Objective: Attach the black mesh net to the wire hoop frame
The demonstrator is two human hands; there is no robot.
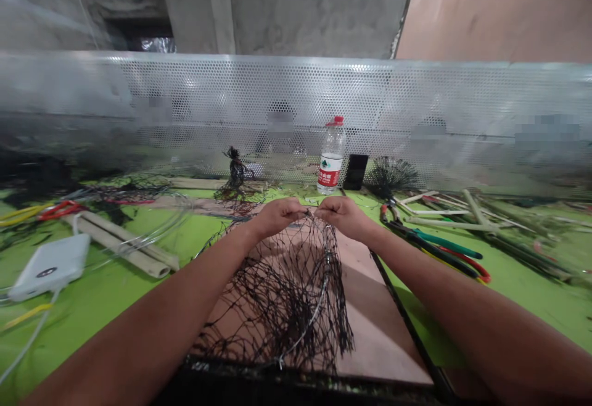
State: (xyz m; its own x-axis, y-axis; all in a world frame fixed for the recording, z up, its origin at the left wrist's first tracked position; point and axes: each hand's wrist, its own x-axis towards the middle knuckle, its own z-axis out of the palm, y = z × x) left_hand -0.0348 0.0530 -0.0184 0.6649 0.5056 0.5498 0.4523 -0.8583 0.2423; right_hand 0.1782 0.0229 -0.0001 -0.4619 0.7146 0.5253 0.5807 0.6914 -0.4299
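Observation:
Black knotted netting [282,295] hangs from between my two hands and spreads over a pinkish board [370,326] in front of me. My left hand [281,215] is closed in a pinch at the net's upper edge. Close beside it, my right hand [346,216] also pinches that edge, thumb and fingers pressed together. The strands right at the fingertips are too small to make out. A thin pale wire [317,313] curves down through the right part of the net, its end near the board's front edge.
Pliers [393,208] with coloured handles lie right of the board, near green stalks [481,224]. A water bottle [331,159] and a phone [356,172] stand behind my hands. Leftward are a white power bank [50,265], tubes [124,242] and coiled wire [178,221]. A perforated metal screen [222,97] borders the back.

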